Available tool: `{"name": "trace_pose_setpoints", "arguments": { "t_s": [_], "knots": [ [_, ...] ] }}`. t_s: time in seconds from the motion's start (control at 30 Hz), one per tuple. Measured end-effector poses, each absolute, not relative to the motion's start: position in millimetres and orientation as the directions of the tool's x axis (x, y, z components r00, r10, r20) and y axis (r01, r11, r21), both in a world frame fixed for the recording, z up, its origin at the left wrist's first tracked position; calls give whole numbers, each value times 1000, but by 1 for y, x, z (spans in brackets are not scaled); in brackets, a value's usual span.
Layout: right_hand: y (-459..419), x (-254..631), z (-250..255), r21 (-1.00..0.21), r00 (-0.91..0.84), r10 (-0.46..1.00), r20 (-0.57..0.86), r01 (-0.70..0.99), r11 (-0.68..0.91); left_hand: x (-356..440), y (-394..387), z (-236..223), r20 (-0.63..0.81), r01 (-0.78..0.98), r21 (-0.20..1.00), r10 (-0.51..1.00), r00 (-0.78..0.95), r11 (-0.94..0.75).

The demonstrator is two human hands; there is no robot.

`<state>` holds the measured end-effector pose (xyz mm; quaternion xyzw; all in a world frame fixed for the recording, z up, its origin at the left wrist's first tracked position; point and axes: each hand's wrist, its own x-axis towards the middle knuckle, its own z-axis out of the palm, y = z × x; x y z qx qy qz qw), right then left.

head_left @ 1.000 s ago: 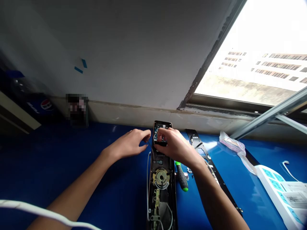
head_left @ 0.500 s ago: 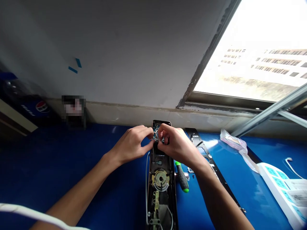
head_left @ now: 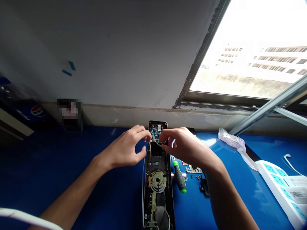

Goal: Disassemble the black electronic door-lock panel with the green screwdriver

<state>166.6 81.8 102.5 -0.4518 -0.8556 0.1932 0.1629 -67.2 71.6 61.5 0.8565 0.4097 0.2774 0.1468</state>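
A long black lock-like housing [head_left: 169,191] lies open on the blue table, pointing away from me. Its far end holds a green-blue circuit board [head_left: 157,128], and a round metal mechanism [head_left: 157,180] sits near its middle. My left hand [head_left: 128,145] is at the housing's left edge, thumb and forefinger apart with nothing between them. Over the board's right side, my right hand [head_left: 182,142] has its fingers curled, the tips at a thin looped wire [head_left: 155,137]. They appear to pinch the wire; the exact contact is small and partly hidden.
Right of the housing lies a green-and-black screwdriver [head_left: 179,179], with small screws [head_left: 188,170] and a black part [head_left: 204,187] nearby. A white power strip [head_left: 275,191] and a plastic bag [head_left: 231,140] are farther right. A white cable [head_left: 28,217] crosses the lower left.
My left thumb and forefinger have parted and drawn back from the board. My right forearm has swung right, showing small parts by the screwdriver and covering most of the long black plate. The view shifted slightly.
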Motion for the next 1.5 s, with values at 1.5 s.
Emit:
{"name": "trace_pose_setpoints", "arguments": {
  "t_s": [1.5],
  "knots": [
    [95,156,93,-453,-695,697,176,572,684,-70,79,64,125,424,859,920,370,-287]
  ]
}}
